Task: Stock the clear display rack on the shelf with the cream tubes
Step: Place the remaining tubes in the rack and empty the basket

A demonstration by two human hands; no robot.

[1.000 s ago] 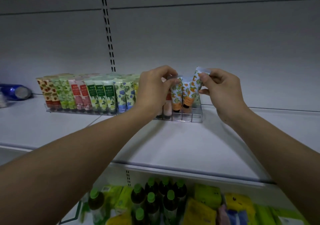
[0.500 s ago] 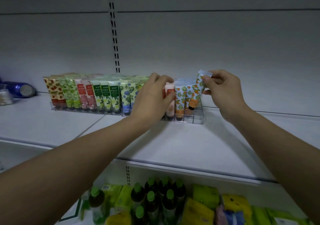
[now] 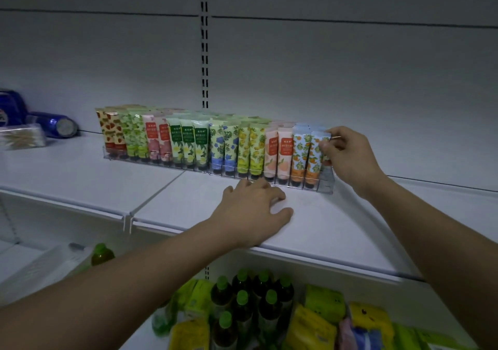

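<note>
Our left hand (image 3: pixel 253 209) has dropped from the tubes to lie flat, fingers spread, on the white shelf (image 3: pixel 336 220) — our right hand (image 3: pixel 347 153) still pinches the last orange-print cream tube (image 3: pixel 324 145), now seated at the clear plastic rack (image 3: pixel 324 185)'s right end — nearly stocked.

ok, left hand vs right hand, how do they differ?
The left hand lies flat on the white shelf, fingers spread, holding nothing; the right hand is raised at the clear rack's end, pinching the orange-print tube. Both are bare.
</note>
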